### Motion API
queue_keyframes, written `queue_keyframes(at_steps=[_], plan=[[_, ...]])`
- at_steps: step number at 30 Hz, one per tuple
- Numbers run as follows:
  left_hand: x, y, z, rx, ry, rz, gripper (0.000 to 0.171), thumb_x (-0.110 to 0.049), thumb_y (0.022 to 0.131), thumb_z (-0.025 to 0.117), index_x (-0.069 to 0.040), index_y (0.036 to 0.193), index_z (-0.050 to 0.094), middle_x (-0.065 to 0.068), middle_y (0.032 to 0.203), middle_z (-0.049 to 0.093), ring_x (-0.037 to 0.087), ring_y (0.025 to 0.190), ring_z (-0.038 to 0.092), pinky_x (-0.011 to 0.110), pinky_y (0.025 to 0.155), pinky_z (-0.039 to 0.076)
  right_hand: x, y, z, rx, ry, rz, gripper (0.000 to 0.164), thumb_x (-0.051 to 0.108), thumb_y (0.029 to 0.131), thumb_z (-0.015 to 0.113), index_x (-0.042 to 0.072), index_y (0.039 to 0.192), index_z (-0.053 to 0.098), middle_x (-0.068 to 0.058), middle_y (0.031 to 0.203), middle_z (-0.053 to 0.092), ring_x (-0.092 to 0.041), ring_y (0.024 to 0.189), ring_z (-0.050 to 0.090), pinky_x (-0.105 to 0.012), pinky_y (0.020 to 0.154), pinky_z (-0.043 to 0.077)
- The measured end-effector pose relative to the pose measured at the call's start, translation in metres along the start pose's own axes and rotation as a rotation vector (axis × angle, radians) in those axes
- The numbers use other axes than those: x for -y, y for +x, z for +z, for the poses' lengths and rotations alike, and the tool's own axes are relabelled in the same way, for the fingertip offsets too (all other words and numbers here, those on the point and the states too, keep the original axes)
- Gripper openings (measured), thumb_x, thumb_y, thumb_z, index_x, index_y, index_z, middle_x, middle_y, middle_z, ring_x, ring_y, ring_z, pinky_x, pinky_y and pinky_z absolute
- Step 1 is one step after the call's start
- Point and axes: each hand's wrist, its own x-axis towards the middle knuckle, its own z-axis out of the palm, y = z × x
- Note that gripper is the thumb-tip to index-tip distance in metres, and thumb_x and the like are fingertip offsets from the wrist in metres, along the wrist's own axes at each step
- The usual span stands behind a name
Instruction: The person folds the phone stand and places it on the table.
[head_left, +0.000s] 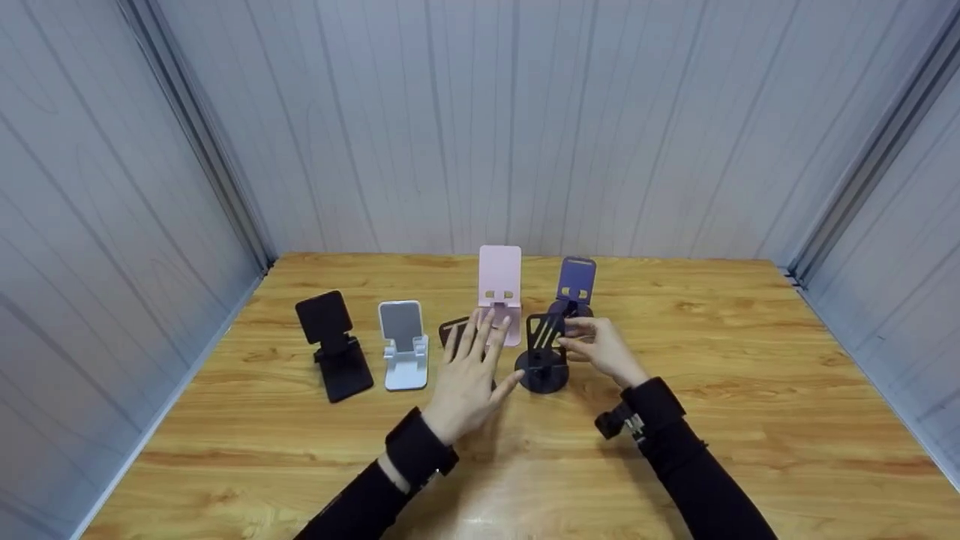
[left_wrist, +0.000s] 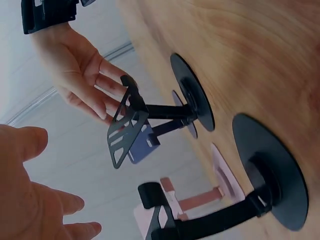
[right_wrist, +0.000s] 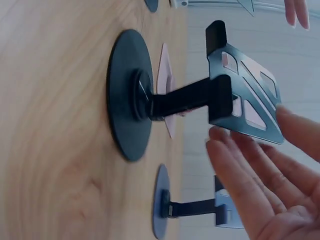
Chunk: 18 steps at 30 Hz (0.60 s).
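Observation:
In the head view, my right hand (head_left: 600,349) is beside a black phone stand (head_left: 541,367) with a round base and a slotted plate. Its thumb and fingers lie loosely extended at the plate's edge in the right wrist view; whether they touch is unclear. My left hand (head_left: 466,382), fingers spread, hovers by another dark round-based stand (left_wrist: 272,172), which it partly hides in the head view. In the left wrist view, a gap shows between the left fingers (left_wrist: 65,200) and that stand.
Behind stand a pink phone stand (head_left: 499,271) and a purple-blue one (head_left: 576,277). To the left are a white stand (head_left: 406,371) and a black stand (head_left: 346,375) with rectangular bases. Pale panel walls (head_left: 480,127) enclose the wooden table (head_left: 247,450) on three sides.

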Motion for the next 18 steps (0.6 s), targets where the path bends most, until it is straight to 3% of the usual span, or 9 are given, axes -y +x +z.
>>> queue_keyframes(at_steps=[5,10,13,18], plan=[[-0.007,0.006,0.007,0.010,0.034,0.007,0.073,-0.047,0.107,0.054,-0.005,0.164,0.037,0.020,0.171,0.032,0.040,0.160,0.024,0.058,0.130,0.022,-0.007,0.004,0.005,-0.016,0.074,-0.003,0.022,-0.008,0.099,0.067,-0.020,0.117,0.065,-0.028,0.105,0.076,-0.014,0.085,0.074,-0.039,0.083,0.067],[-0.012,0.013,0.009,0.038,0.024,-0.004,0.074,-0.048,0.108,0.052,-0.006,0.166,0.033,0.019,0.172,0.031,0.040,0.161,0.021,0.057,0.130,0.021,-0.012,0.007,0.002,0.006,0.154,-0.006,0.003,-0.012,0.097,0.068,-0.011,0.100,0.069,-0.010,0.088,0.077,-0.007,0.075,0.071,-0.037,0.076,0.067],[-0.013,0.017,0.008,0.045,0.000,-0.003,0.074,-0.047,0.109,0.052,-0.006,0.167,0.032,0.021,0.172,0.031,0.041,0.161,0.021,0.057,0.131,0.021,-0.015,0.007,-0.001,0.034,0.225,0.005,0.008,-0.012,0.097,0.067,-0.005,0.096,0.071,0.000,0.083,0.075,-0.006,0.074,0.072,-0.033,0.073,0.067],[-0.013,0.021,0.006,0.047,-0.043,0.008,0.073,-0.044,0.109,0.051,-0.004,0.166,0.031,0.020,0.172,0.030,0.040,0.161,0.020,0.056,0.132,0.018,-0.021,0.003,-0.010,0.047,0.293,0.000,0.011,-0.011,0.099,0.065,-0.003,0.097,0.071,0.003,0.085,0.075,-0.005,0.077,0.073,-0.028,0.073,0.066]])
